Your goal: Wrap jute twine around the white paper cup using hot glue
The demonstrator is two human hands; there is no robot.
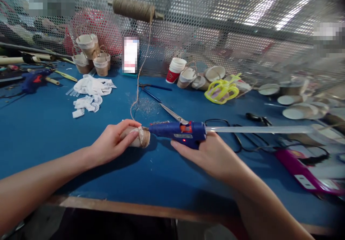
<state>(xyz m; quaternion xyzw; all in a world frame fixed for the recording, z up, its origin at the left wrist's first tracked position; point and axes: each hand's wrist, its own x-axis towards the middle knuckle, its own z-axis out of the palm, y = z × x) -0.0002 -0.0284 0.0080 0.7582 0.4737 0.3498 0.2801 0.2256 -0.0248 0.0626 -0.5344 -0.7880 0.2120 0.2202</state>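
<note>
My left hand (111, 141) is wrapped round a small paper cup (145, 138) lying on its side, with twine around its end. My right hand (212, 153) grips a blue glue gun (178, 132) with a red light lit and a long clear glue stick (250, 129) out of its back. The gun's nozzle points left and is at the twine-wrapped end of the cup; whether it touches cannot be made out. A strand of twine (139, 74) runs from the cup up to a spool (134, 9) on the mesh.
Scissors (174, 113) and pliers (155, 87) lie beyond the gun. White paper pieces (93, 85), stacked cups (87, 46) and another glue gun (33, 80) are at left. Cups, yellow loops (222, 91), black cables and a purple box (299, 170) are at right.
</note>
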